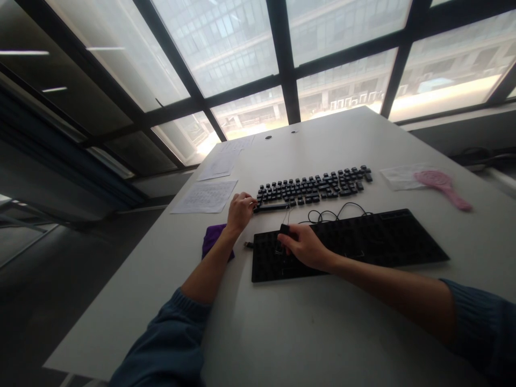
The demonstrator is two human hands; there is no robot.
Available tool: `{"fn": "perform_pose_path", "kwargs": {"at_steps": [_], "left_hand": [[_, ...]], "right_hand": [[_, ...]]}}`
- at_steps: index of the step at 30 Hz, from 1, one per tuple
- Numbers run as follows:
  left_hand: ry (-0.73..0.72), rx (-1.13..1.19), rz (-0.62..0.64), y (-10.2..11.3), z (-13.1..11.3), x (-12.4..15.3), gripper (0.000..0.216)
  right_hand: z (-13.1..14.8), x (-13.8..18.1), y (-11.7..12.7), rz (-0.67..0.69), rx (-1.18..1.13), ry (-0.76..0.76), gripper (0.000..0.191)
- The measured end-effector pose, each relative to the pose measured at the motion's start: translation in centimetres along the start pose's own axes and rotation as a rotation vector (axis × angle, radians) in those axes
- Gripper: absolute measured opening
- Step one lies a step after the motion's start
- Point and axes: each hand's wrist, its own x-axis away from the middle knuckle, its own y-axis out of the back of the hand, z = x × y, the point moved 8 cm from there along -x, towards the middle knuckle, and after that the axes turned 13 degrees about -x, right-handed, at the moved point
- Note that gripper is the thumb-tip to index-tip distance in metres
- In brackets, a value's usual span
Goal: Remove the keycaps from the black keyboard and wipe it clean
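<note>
My left hand [241,210] is closed, its fingertips pinched at the left end of a long black spacebar keycap [274,207]. The spacebar lies along the near edge of rows of loose black keycaps [308,186] on the table. My right hand [307,245] grips a black keycap puller [284,229] whose thin wire loops point up and away, towards the spacebar's right end. I cannot tell whether the wires touch it. Under my right hand lies a black keyboard base [389,242] with its caps off; the hand hides part of its left half.
A purple cloth [212,239] sits beside my left forearm, near a USB plug [248,245]. The keyboard's cable [322,216] coils behind the base. Written sheets [205,196] lie at the left edge. At right, a pink hairbrush [443,188] overlaps a clear bag [397,177].
</note>
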Motion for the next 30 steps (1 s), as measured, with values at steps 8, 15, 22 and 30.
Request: {"fn": "perform_pose_path", "kwargs": {"at_steps": [8,15,22,30], "left_hand": [[0.126,-0.126,0.028,-0.1,1.4,0.4,0.014],[0.135,-0.092,0.049,-0.8,1.8,0.5,0.015],[0.124,-0.07,0.011,1.0,2.2,-0.2,0.021],[0.071,0.098,-0.03,6.7,-1.3,1.8,0.024]], "right_hand": [[-0.3,-0.1,0.0,-0.004,0.005,0.009,0.025],[-0.1,0.1,-0.1,0.012,-0.004,0.004,0.025],[-0.1,-0.1,0.1,-0.001,-0.018,-0.002,0.026],[-0.8,-0.5,0.9,-0.104,-0.174,-0.032,0.027]]}}
